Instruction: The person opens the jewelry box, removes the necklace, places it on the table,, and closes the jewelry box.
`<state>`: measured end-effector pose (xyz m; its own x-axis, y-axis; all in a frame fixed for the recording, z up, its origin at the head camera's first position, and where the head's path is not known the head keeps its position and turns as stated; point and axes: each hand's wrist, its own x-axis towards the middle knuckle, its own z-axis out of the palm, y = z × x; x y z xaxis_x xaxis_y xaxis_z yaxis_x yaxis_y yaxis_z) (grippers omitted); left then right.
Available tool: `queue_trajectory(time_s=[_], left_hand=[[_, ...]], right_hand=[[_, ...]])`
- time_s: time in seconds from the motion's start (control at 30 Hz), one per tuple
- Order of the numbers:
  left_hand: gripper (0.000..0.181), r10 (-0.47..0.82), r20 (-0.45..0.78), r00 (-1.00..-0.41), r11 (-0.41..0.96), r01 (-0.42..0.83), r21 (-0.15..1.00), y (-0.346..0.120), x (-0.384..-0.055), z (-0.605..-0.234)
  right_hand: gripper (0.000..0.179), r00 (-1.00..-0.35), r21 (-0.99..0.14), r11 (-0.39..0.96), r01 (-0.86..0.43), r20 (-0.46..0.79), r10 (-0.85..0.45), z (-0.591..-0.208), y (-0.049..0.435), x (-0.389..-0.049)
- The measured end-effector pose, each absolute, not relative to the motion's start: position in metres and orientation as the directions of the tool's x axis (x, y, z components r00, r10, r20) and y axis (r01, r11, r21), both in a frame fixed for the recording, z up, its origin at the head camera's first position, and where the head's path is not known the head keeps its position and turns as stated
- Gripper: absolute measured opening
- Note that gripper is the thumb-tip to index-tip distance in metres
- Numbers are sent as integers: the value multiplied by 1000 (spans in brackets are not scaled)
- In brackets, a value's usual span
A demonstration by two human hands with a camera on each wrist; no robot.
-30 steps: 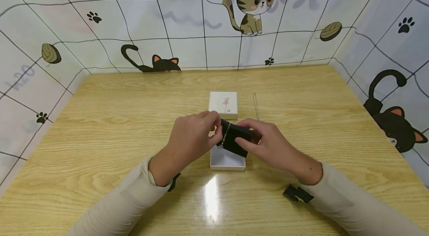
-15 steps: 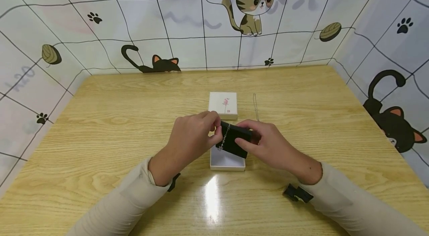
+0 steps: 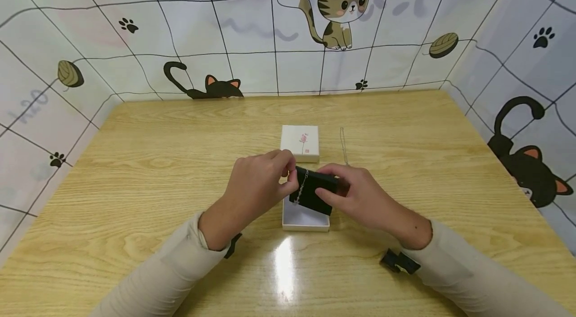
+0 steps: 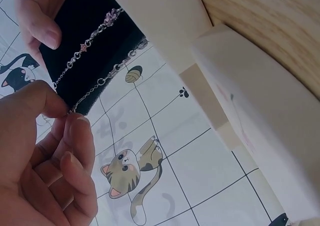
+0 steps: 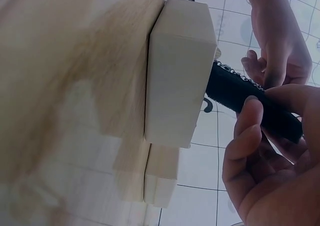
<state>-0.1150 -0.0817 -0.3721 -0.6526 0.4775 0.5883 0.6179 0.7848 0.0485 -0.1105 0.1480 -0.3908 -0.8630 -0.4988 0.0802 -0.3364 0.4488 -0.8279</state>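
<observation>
My right hand (image 3: pixel 355 189) grips a thin black velvety pad (image 3: pixel 317 191) by its right side, tilted above the white box base (image 3: pixel 306 223). A silver chain bracelet (image 3: pixel 302 186) lies around the pad's left part; pink charms on it show in the left wrist view. At the pad's corner, thumb and forefinger of my left hand (image 3: pixel 258 179) pinch the end of the bracelet (image 4: pixel 82 48). In the right wrist view the pad (image 5: pixel 250 98) appears edge-on, with the chain along its upper edge. The exact clasp is hidden by my left fingertips.
Behind the base stands a white box lid (image 3: pixel 294 139) with a pink flower print. A second thin chain (image 3: pixel 343 142) lies on the wooden table (image 3: pixel 180 157) to the lid's right. Cat-print cloth walls (image 3: pixel 252 32) close in the back and sides.
The black pad has dipped slightly in my right hand, its left end most, and the bracelet with it. My left fingers keep their pinch almost in place.
</observation>
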Motion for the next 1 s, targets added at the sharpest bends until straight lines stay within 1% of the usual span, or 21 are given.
queue_trajectory(time_s=[0.53, 1.0], left_hand=[[10, 478, 590, -651, 783, 620, 49, -82, -115, -373], [10, 474, 613, -632, 779, 626, 43, -83, -115, -372]], right_hand=[[23, -856, -833, 437, -339, 81, -510, -394, 148, -110], [24, -848, -824, 440, -358, 89, -523, -394, 147, -109]])
